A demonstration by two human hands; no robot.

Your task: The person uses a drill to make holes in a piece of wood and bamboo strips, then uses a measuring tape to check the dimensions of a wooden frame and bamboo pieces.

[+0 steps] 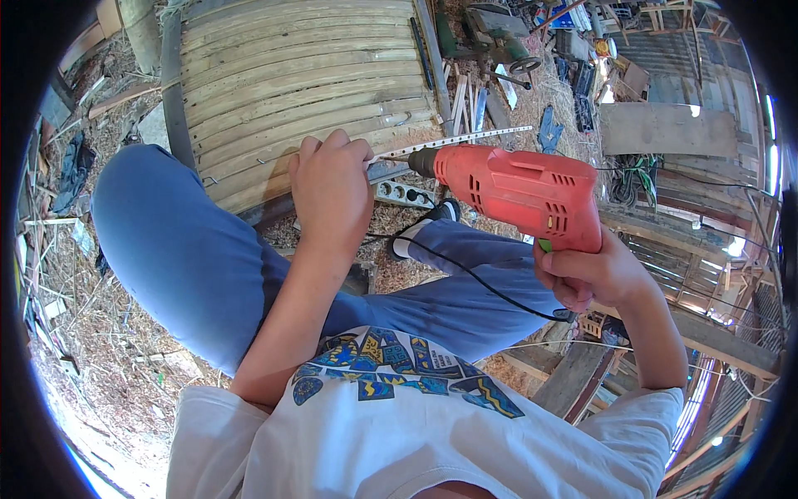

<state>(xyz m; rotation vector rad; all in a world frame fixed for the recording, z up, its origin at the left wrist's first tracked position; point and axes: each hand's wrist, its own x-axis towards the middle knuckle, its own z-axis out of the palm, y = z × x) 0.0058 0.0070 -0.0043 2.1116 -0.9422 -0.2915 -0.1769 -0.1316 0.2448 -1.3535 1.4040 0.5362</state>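
My right hand (594, 270) is wrapped around the handle of a red corded power drill (528, 187), whose dark chuck (422, 163) points left. The bit reaches toward my left hand (334, 179), close to its fingers. That left hand is closed at the end of a narrow white strip with a row of holes (474, 136), pinching it by the edge of a slatted wooden bench (307, 83). The strip slants away to the right, behind the drill. My left fingertips are partly hidden, and whether the bit touches the strip I cannot tell.
A white multi-socket power strip (403, 195) lies below the bench edge with a black plug in it. The black cable (465, 270) loops across my bent legs. Straw and scraps cover the ground (125, 333). Tools and machinery (490, 37) crowd the far right, and planks (573, 378) lie at right.
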